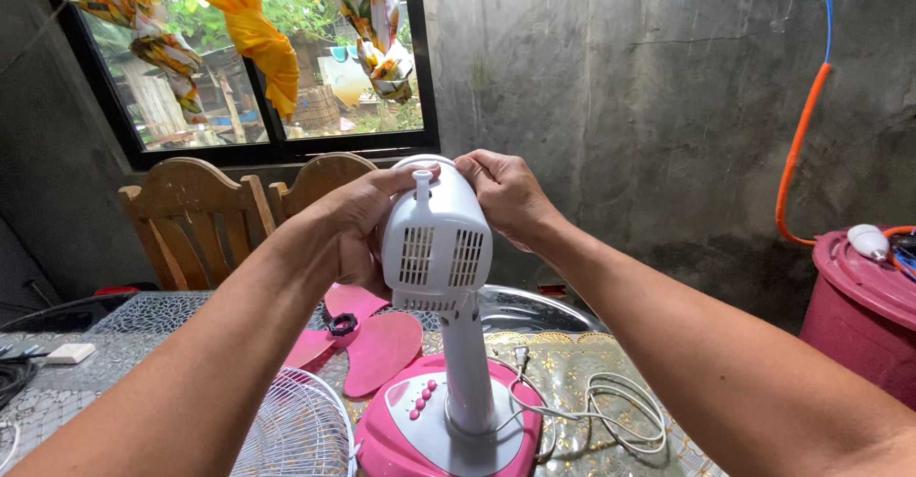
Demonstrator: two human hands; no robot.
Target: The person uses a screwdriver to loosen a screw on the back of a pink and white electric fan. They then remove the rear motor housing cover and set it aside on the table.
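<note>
A white fan motor housing (437,238) stands on a white stem above a pink and white base (448,431) with pink buttons, seen from the back. My left hand (355,224) grips the housing's left side, thumb near the small knob on top. My right hand (501,196) holds its upper right edge. The front of the motor is hidden behind the housing and my hands. A pink fan blade (367,339) with a black nut on its hub lies on the table behind the base. A white wire grille (291,429) lies at the lower left.
A white power cord (611,405) coils on the patterned tablecloth right of the base. A metal basin (534,310) sits behind. Two wooden chairs (200,219) stand under the window. A maroon bucket (863,310) is at the right, under an orange hose (797,143).
</note>
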